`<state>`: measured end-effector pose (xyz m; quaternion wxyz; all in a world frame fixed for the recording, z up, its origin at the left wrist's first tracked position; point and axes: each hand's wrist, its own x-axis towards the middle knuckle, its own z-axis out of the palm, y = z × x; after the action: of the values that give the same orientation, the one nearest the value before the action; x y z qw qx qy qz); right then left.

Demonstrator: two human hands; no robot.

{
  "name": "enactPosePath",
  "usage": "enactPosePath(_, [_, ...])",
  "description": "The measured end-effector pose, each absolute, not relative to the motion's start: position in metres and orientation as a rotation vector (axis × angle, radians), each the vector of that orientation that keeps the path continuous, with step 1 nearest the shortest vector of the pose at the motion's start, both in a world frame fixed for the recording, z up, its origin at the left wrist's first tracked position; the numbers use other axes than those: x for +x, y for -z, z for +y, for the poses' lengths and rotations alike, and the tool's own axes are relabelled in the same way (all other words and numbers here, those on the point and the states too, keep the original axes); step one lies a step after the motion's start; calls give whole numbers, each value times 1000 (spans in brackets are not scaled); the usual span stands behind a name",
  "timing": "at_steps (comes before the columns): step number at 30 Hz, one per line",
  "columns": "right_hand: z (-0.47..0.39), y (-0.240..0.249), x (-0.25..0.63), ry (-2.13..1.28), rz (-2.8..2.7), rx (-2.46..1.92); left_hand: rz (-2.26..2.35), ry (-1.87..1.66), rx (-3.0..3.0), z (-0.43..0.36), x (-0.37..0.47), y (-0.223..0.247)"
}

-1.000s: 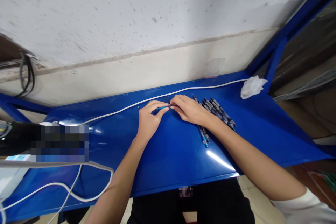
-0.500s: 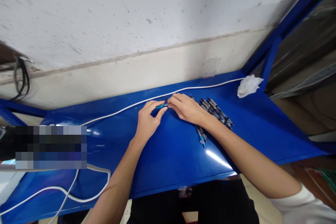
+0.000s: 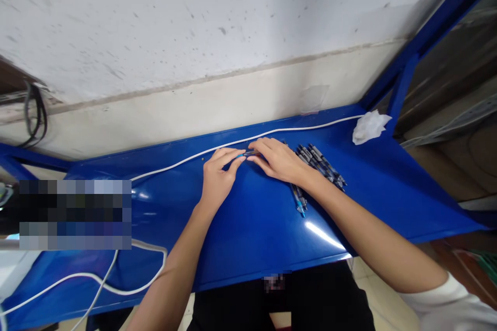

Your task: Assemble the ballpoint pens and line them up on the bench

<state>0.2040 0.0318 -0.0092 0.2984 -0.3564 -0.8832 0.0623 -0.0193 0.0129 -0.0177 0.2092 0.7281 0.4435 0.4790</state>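
A pen (image 3: 248, 154) with a blue part and a dark, clear barrel is held level between both hands over the blue table (image 3: 248, 232). My left hand (image 3: 221, 173) pinches its blue end between thumb and fingers. My right hand (image 3: 274, 159) is closed on the darker end, and its fingers partly hide that end. Beneath and beside my right wrist lie pens with a light blue one (image 3: 300, 209) among them, partly covered by the hand. Farther right, a group of several dark pens (image 3: 318, 163) lies side by side at a slant.
A white cable (image 3: 186, 159) runs along the table's back to crumpled white paper (image 3: 370, 126) at the right. More white cable (image 3: 128, 292) loops at the left, near a blurred-out area. Blue frame posts (image 3: 404, 80) and a wall border the table.
Both hands stay in nearly the same place. My right thumb has shifted along the pen, and less of the blue part shows at my left fingers.
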Motion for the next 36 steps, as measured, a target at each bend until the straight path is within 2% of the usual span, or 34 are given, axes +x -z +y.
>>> enactPosePath(11, [30,13,205,-205,-2335,-955,1243,-1365,2025,12,-19,18])
enactPosePath(19, [35,12,205,-54,-2330,-885,1213,-1270,2060,14,-20,22])
enactPosePath(29, [33,10,206,-134,-2381,-954,1208,-1284,2077,13,-20,16])
enactPosePath(36, [34,12,205,-45,-2395,-899,1209,-1256,2059,15,-21,21])
